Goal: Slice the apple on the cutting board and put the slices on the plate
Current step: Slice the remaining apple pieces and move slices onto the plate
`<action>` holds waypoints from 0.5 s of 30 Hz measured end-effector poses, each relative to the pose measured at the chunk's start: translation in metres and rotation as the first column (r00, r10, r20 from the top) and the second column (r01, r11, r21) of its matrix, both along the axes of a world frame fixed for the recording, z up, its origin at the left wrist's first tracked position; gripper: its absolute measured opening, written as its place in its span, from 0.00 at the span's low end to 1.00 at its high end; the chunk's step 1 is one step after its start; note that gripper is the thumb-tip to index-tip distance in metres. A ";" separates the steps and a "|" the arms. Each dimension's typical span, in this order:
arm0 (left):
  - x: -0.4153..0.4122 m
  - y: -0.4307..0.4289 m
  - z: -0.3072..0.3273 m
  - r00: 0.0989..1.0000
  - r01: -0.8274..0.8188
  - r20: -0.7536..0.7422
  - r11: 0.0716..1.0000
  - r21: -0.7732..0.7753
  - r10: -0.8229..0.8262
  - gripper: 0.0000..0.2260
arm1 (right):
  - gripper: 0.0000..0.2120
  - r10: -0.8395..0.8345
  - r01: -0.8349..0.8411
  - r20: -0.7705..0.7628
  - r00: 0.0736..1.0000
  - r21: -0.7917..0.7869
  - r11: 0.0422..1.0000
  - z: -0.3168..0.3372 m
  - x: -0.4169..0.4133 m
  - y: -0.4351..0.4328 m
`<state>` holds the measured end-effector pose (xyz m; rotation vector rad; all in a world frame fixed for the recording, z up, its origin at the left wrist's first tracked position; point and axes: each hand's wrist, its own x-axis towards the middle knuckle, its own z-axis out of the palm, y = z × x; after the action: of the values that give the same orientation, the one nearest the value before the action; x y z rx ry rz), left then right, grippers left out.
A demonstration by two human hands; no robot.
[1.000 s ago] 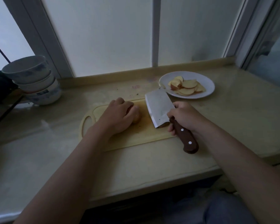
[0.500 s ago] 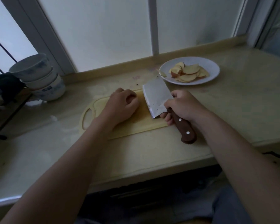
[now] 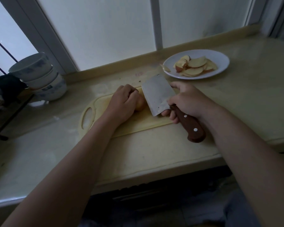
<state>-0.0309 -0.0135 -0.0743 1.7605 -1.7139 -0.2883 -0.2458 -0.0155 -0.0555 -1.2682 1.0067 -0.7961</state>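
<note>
Worktop (image 3: 154,153): pale yellowish slab across the frame, with a raised lip along the back under the window.
Cutting board (image 3: 138,123): pale, lying flat at centre frame, handle slot at its left end.
Plate (image 3: 220,59): white, upper right, apart from the board.
Loose apple slice (image 3: 165,68): just beside the plate's left rim.
Stacked bowls (image 3: 38,79): upper left, near the back lip.

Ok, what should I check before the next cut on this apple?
1. Left hand holds the apple piece on the cutting board: ok.
2. Its fingertips clear of the blade: cannot tell, hidden under the hand.
3. Right hand grips the cleaver by its handle: ok.
4. Blade right beside the apple piece: ok.
5. Plate has room beside the slices: ok.
</note>
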 end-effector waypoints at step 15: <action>-0.005 0.008 0.004 0.997 0.034 0.065 0.999 -0.015 -0.033 0.13 | 0.28 0.000 -0.004 -0.097 0.995 -0.036 0.999 -0.001 0.002 0.001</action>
<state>-0.0361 -0.0057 -0.0699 1.7482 -1.7877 -0.2331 -0.2438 -0.0147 -0.0564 -1.3498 1.0729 -0.7600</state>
